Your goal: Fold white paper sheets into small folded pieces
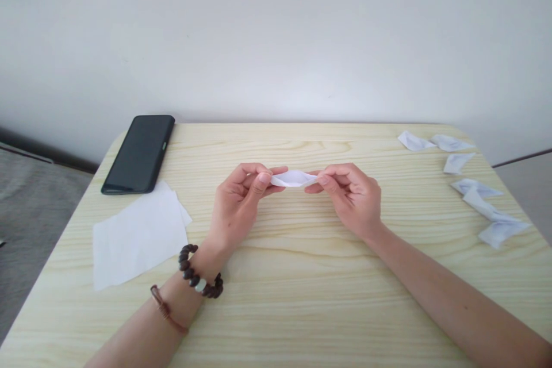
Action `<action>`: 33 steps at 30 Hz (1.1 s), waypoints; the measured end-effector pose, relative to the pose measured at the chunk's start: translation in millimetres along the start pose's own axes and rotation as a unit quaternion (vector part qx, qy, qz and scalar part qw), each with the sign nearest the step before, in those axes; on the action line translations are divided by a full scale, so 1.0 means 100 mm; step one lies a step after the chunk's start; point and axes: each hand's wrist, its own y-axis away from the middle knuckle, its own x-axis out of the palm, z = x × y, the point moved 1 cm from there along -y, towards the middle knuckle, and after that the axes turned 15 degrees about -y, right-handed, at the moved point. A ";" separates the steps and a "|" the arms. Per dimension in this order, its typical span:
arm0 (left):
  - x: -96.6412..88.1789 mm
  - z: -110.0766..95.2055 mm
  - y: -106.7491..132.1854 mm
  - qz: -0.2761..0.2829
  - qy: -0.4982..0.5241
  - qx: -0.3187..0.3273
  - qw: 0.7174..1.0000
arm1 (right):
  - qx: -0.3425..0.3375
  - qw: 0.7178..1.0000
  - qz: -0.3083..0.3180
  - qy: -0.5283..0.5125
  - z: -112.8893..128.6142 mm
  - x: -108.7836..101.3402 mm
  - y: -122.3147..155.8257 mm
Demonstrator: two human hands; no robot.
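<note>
A small folded white paper boat is held level above the middle of the table, its top slightly parted. My left hand pinches its left end between thumb and fingers. At the opposite end, the thumb and fingers of my right hand grip the other tip. Both tips of the paper are partly hidden by the fingers. Dark beads and a thin brown cord circle my left wrist.
On the pale wooden table, several folded paper pieces lie along the right edge. At left, flat white paper sheets rest beside a black phone. A white wall rises behind the table.
</note>
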 end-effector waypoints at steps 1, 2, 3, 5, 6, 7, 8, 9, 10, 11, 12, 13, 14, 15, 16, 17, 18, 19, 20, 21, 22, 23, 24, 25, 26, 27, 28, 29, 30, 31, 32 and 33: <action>0.00 0.00 0.00 0.018 -0.002 0.006 1.000 | -0.010 1.000 0.003 0.009 0.01 0.00 0.00; 0.00 0.01 0.01 0.035 -0.004 0.015 0.999 | -0.023 0.999 0.008 0.024 0.01 0.00 0.00; 0.00 0.02 0.01 0.051 -0.004 0.025 0.998 | -0.039 0.998 0.013 0.043 0.02 0.00 0.00; -0.01 0.05 0.01 0.077 -0.010 0.044 0.996 | -0.073 0.993 0.023 0.086 0.02 0.00 -0.01; -0.01 0.07 0.01 0.087 -0.021 0.048 0.995 | -0.087 0.990 0.027 0.103 0.03 0.00 -0.01; -0.01 0.09 0.00 0.094 -0.037 0.047 0.994 | -0.097 0.988 0.029 0.116 0.03 0.00 -0.01; -0.01 0.10 0.00 0.094 -0.057 0.043 0.993 | -0.104 0.986 0.031 0.123 0.03 -0.01 -0.02; -0.02 0.10 0.00 0.087 -0.080 0.035 0.992 | -0.106 0.986 0.033 0.127 0.03 -0.01 -0.02; -0.02 0.10 -0.01 0.072 -0.100 0.027 0.992 | -0.107 0.985 0.037 0.127 0.03 -0.01 -0.02; -0.03 0.09 -0.01 0.052 -0.114 0.020 0.992 | -0.104 0.986 0.042 0.124 0.03 -0.01 -0.02; -0.03 0.08 -0.01 0.033 -0.121 0.014 0.992 | -0.099 0.987 0.048 0.118 0.03 -0.01 -0.02; -0.04 0.07 -0.01 0.015 -0.122 0.008 0.992 | -0.090 0.988 0.053 0.110 0.03 -0.01 -0.02; -0.04 0.06 -0.01 0.000 -0.119 0.003 0.993 | -0.078 0.991 0.056 0.098 0.03 -0.01 -0.02; -0.04 0.05 -0.01 -0.011 -0.113 0.000 0.994 | -0.064 0.993 0.057 0.082 0.03 0.00 -0.02; -0.04 0.05 -0.01 -0.018 -0.106 -0.004 0.994 | -0.048 0.995 0.058 0.063 0.02 0.00 -0.02; -0.04 0.05 -0.01 -0.022 -0.101 -0.008 0.995 | -0.031 0.997 0.059 0.044 0.01 0.00 -0.02; -0.03 0.05 -0.01 -0.024 -0.100 -0.011 0.995 | -0.015 0.998 0.062 0.025 0.00 0.00 -0.02; -0.03 0.05 -0.01 -0.024 -0.101 -0.013 0.995 | 0.001 0.998 0.069 0.008 0.00 0.01 -0.02; -0.03 0.06 0.00 -0.024 -0.105 -0.014 0.994 | 0.013 0.997 0.077 -0.003 -0.01 0.01 -0.03; -0.03 0.06 0.00 -0.024 -0.113 -0.011 0.993 | 0.021 0.996 0.087 -0.009 -0.01 0.01 -0.03; -0.03 0.06 0.01 -0.023 -0.124 -0.004 0.992 | 0.024 0.995 0.097 -0.008 0.00 0.01 -0.03; -0.03 0.05 0.02 -0.022 -0.137 0.005 0.990 | 0.018 0.995 0.102 0.000 0.00 0.00 -0.03; -0.03 0.05 0.03 -0.019 -0.151 0.016 0.988 | 0.007 0.994 0.111 0.012 0.01 0.00 -0.03; -0.03 0.04 0.04 -0.014 -0.164 0.026 0.986 | -0.005 0.992 0.124 0.025 0.02 -0.01 -0.03; -0.03 0.03 0.04 -0.007 -0.174 0.036 0.984 | -0.020 0.990 0.133 0.036 0.03 -0.01 -0.03; -0.02 0.02 0.05 0.001 -0.180 0.044 0.983 | -0.034 0.989 0.139 0.045 0.04 -0.01 -0.04; -0.02 0.00 0.06 0.009 -0.182 0.049 0.982 | -0.046 0.988 0.140 0.054 0.04 -0.01 -0.04; -0.01 0.00 0.06 0.015 -0.181 0.051 0.982 | -0.054 0.987 0.137 0.059 0.04 -0.01 -0.05; -0.01 -0.01 0.06 0.018 -0.177 0.049 0.983 | -0.057 0.988 0.132 0.061 0.04 -0.01 -0.05; -0.01 -0.02 0.07 0.019 -0.171 0.044 0.984 | -0.058 0.989 0.126 0.058 0.03 -0.01 -0.06; -0.01 -0.02 0.06 0.017 -0.163 0.035 0.986 | -0.055 0.990 0.121 0.052 0.03 -0.01 -0.06; -0.01 -0.01 0.06 0.016 -0.155 0.023 0.987 | -0.050 0.991 0.115 0.042 0.02 0.00 -0.06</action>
